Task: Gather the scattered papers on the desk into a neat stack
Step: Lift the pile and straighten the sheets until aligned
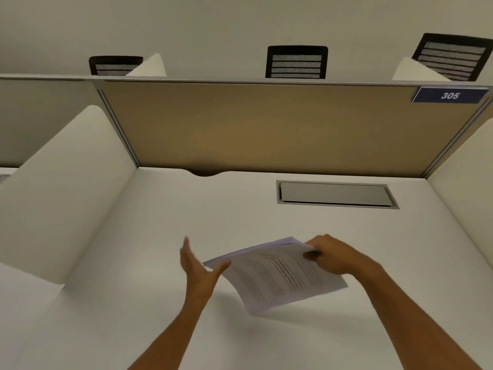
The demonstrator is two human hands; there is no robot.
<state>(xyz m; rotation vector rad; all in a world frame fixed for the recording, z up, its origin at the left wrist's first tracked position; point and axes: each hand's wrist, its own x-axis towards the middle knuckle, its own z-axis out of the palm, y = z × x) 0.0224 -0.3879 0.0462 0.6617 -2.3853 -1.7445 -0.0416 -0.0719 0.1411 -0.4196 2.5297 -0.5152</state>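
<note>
holding a sheaf of printed papers (277,276) above the white desk (133,289), the right hand (333,256) grips the far right corner of the pile, thumb on top and the other fingers curled underneath, pinching the sheets between them. the papers are lifted clear of the surface and tilted, their near edge sagging downward, with a soft shadow on the desk under them. they sit together as one bundle, though the far edges are slightly fanned and not flush. lines of text cover the top sheet, too blurred to read.

the left hand (198,268) stands on edge at the left side of the pile, palm facing right, fingers straight and pressed together pointing away from the person, the thumb spread out and touching the left corner of the sheets. it closes on nothing; it is flat against the side of the bundle. both forearms are bare and reach in from the near edge of the view.

farther back on the desk, to the right, a grey rectangular cover plate (336,194) is set into the surface, well apart from the papers. a tan partition (266,126) closes the far side of the desk, carrying a blue tag (450,95) reading 305 at its upper right corner. white side dividers (66,182) flank the desk. three black mesh chair backs (296,62) show beyond the partition.
</note>
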